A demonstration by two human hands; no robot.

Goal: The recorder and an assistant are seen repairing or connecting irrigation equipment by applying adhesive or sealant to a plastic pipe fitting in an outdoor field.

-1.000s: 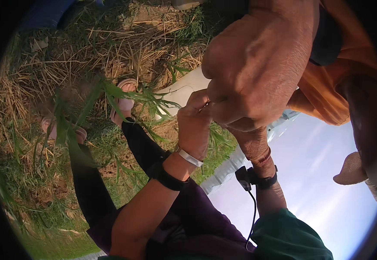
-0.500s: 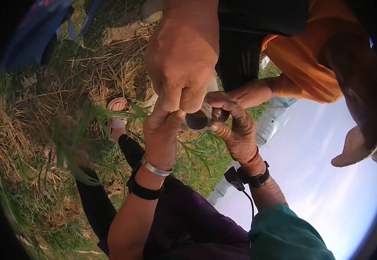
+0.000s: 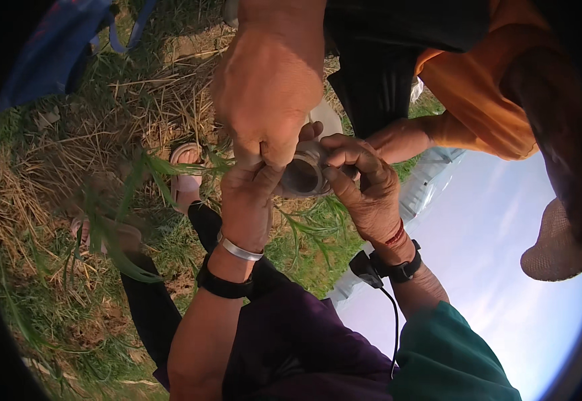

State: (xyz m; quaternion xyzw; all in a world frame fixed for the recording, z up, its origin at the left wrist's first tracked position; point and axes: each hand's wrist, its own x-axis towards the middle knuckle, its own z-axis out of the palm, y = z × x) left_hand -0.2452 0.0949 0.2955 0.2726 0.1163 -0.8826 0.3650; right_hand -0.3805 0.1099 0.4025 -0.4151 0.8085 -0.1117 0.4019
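Observation:
A grey pipe-like piece with a round open end (image 3: 302, 175) sits between my two hands, at the middle of the head view. My right hand (image 3: 370, 179) pinches its right rim between thumb and bent fingers. On the other side, my left hand (image 3: 247, 197) is closed close to the piece's left edge, its fingertips partly hidden under a co-worker's large hand (image 3: 271, 93) that reaches in from above. What my left fingers hold is hidden. A second co-worker's hand (image 3: 401, 142), coming from an orange sleeve, reaches behind my right hand; its fingers are hidden.
Dry straw (image 3: 164, 100) and green grass (image 3: 311, 257) cover the ground. Long leaves (image 3: 120, 247) hang at the left. A sandalled foot (image 3: 187, 167) stands below. A blue bag-like cloth (image 3: 50, 57) is at upper left, a woven hat brim (image 3: 557, 244) at right.
The co-worker's large hand has shifted slightly left. The round opening has tilted, so more of its ring and inside show. My hands keep their hold, with the right fingers slightly moved.

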